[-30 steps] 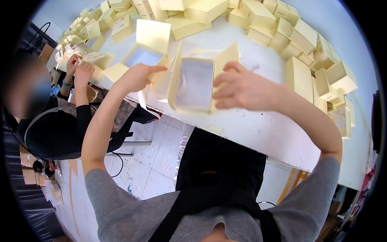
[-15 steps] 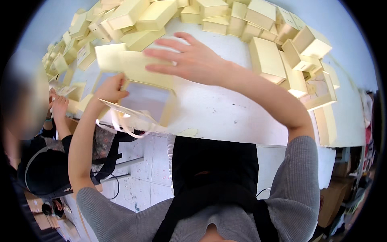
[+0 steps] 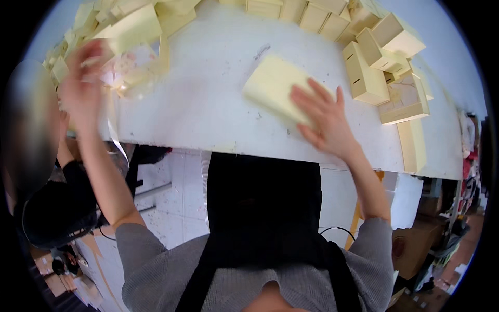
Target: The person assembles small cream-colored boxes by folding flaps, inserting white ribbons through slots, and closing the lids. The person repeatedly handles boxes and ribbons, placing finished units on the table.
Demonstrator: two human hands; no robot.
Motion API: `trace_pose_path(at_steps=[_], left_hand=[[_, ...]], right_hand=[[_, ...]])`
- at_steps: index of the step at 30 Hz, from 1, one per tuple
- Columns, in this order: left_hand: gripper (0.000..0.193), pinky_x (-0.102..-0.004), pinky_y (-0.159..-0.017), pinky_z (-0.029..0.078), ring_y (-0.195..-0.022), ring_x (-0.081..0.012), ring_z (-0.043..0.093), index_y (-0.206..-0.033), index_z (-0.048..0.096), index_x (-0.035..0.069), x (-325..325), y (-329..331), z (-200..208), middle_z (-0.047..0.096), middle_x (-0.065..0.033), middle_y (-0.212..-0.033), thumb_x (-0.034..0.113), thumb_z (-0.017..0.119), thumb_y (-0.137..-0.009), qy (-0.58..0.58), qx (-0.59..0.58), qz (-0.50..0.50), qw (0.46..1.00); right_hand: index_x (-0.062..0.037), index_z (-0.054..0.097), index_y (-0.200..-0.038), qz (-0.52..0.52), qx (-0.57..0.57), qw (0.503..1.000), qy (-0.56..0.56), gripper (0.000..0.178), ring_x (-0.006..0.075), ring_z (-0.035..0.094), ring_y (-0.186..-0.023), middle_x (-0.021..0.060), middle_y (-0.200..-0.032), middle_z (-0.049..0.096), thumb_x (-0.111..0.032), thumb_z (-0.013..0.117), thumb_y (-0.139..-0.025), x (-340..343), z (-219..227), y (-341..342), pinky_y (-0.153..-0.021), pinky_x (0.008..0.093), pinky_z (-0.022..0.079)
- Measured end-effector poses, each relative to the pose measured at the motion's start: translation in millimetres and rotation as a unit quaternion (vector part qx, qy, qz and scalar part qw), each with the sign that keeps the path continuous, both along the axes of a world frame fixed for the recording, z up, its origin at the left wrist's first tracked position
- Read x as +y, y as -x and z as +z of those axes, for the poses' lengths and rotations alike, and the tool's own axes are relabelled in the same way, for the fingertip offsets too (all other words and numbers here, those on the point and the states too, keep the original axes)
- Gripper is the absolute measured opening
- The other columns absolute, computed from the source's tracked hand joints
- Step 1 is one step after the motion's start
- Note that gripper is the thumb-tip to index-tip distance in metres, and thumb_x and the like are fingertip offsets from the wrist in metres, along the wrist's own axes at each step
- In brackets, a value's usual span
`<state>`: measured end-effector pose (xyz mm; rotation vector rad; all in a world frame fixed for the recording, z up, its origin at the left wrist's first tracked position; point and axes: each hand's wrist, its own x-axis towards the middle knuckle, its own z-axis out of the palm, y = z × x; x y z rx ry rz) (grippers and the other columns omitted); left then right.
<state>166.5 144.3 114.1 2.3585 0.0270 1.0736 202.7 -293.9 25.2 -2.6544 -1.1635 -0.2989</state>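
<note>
My right hand (image 3: 325, 117) has its fingers spread over the near right edge of a pale yellow box (image 3: 273, 83), which is tilted and slightly blurred over the middle of the white table. My left hand (image 3: 86, 78) is smeared by motion at the far left, so its fingers are hard to read. It is beside an open pale yellow box (image 3: 163, 57) with a printed, flowered inside (image 3: 125, 65). A white ribbon (image 3: 114, 132) hangs from near that box over the table's front edge. Whether my left hand touches the open box cannot be made out.
Pale yellow boxes are heaped along the far left (image 3: 138, 26) and stacked on the right (image 3: 366, 73). The white table (image 3: 208, 99) ends at a front edge close to me. A co-worker's arm (image 3: 65, 153) reaches in at the left. Brown cartons (image 3: 410, 255) stand low at the right.
The open box with the ribbon has shifted from in front of me to the far left. My right hand has moved right, away from it, onto another box. A large box has left the right-hand stack.
</note>
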Motion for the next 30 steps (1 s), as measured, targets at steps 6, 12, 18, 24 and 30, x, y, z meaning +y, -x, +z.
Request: trace_pose_path(at_steps=[6, 12, 18, 24, 30], left_hand=[[0.063, -0.0360, -0.102, 0.043, -0.123, -0.0301, 0.054, -0.132, 0.047, -0.003, -169, 88, -100, 0.056, -0.0202, -0.129, 0.023, 0.074, -0.082, 0.237, 0.329, -0.285, 0.868], [0.063, -0.0380, -0.105, 0.040, -0.127, -0.0285, 0.048, -0.139, 0.032, -0.010, -217, 105, -145, 0.046, -0.0219, -0.137, 0.011, 0.066, -0.089, 0.396, 0.007, -0.243, 0.886], [0.016, -0.0234, -0.067, 0.050, -0.086, -0.0148, 0.058, -0.096, 0.059, -0.001, -231, 120, -168, 0.059, -0.0117, -0.104, 0.011, 0.068, -0.089, 0.407, 0.126, -0.214, 0.879], [0.035, -0.0298, -0.084, 0.051, -0.110, -0.0206, 0.056, -0.121, 0.053, -0.006, -204, 85, -139, 0.059, -0.0137, -0.116, 0.012, 0.063, -0.092, 0.343, -0.046, -0.038, 0.937], [0.043, -0.0313, -0.095, 0.047, -0.114, -0.0203, 0.058, -0.130, 0.052, -0.007, -174, 35, -113, 0.061, -0.0153, -0.125, 0.007, 0.061, -0.090, 0.378, 0.206, -0.206, 0.879]], right_hand=[[-0.0093, 0.058, -0.127, 0.033, 0.163, 0.931, -0.324, 0.057, 0.0383, 0.042, -0.132, 0.0270, -0.145, 0.037, -0.011, 0.078, -0.074, -10, -22, 49, -0.107, 0.0436, 0.037], [0.0020, 0.051, -0.122, -0.158, 0.250, 0.824, -0.484, 0.061, 0.0212, 0.055, -0.112, 0.0154, -0.124, 0.053, -0.007, 0.083, -0.070, 11, -51, 81, -0.094, 0.0350, 0.046], [-0.0019, 0.053, -0.088, -0.202, 0.176, 0.816, -0.512, 0.031, 0.0158, 0.053, -0.058, 0.0030, -0.068, 0.054, -0.006, 0.080, -0.074, 32, -50, 75, -0.058, 0.0245, 0.046], [-0.0007, 0.058, -0.084, -0.166, 0.180, 0.876, -0.416, 0.013, 0.0140, 0.057, -0.063, 0.0066, -0.074, 0.058, 0.001, 0.071, -0.081, 24, -49, 95, -0.057, 0.0234, 0.045], [-0.0007, 0.057, -0.103, -0.182, 0.379, 0.717, -0.555, 0.012, 0.0116, 0.055, -0.093, 0.0058, -0.104, 0.058, -0.005, 0.060, -0.092, 14, -33, 70, -0.070, 0.0229, 0.047]])
